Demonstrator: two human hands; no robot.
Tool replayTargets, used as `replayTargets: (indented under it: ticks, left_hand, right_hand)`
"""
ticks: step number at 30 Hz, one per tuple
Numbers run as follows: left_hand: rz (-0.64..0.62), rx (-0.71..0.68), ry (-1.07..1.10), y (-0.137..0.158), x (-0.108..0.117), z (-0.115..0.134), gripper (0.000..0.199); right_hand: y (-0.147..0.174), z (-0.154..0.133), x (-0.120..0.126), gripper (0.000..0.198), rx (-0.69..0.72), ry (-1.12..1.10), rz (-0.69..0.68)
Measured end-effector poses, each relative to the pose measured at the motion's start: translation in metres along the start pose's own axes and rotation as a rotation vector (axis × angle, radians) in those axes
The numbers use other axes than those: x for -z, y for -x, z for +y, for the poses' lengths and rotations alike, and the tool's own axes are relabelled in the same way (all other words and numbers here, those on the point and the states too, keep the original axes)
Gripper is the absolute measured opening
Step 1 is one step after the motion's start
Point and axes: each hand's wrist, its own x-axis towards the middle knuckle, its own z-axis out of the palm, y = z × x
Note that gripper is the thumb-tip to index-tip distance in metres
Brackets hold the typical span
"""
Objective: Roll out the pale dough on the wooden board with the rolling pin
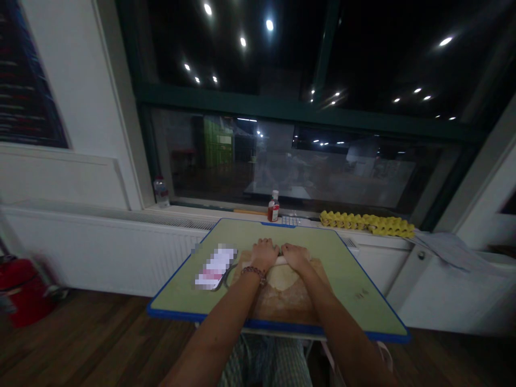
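Observation:
A pale sheet of rolled dough lies on a floured wooden board. Across the far part of the dough runs a light rolling pin. My left hand, with a beaded bracelet on its wrist, presses over the pin's left part, fingers curved forward. On the pin's right part my right hand is closed around it, close beside the left. The hands cover much of the pin. To the left of the board lies a phone with a lit, blurred-out screen.
The small table has a blue edge and stands against the windowsill. A red-labelled bottle, yellow egg trays and a clear plastic bottle stand along the sill. Papers lie at right. A red fire extinguisher stands far left.

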Motion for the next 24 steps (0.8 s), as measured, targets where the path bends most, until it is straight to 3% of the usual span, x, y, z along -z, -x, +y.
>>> replayTargets:
  ticks: [5, 11, 14, 17, 21, 24]
  left_hand:
    - [0.031, -0.140, -0.031, 0.013, -0.001, 0.003, 0.035]
    - [0.160, -0.074, 0.042, 0.023, -0.013, 0.001, 0.036]
    - [0.182, -0.132, 0.089, 0.028, -0.013, -0.003, 0.025]
    - [0.252, -0.105, 0.201, 0.031, -0.007, -0.007, 0.018]
    - [0.402, -0.069, 0.360, 0.035, 0.007, -0.009, 0.020]
    - [0.447, -0.109, 0.418, 0.040, 0.017, -0.008, 0.022]
  right_hand:
    - [0.013, 0.009, -0.005, 0.038, 0.081, 0.020, 0.031]
    - [0.031, 0.014, -0.005, 0.037, 0.166, -0.062, 0.204]
    - [0.035, 0.015, -0.002, 0.031, 0.217, -0.131, 0.241]
    - [0.040, 0.018, 0.002, 0.025, 0.326, -0.189, 0.275]
    - [0.041, 0.018, 0.003, 0.038, 0.383, -0.130, 0.193]
    - [0.039, 0.013, 0.003, 0.042, 0.357, -0.075, 0.128]
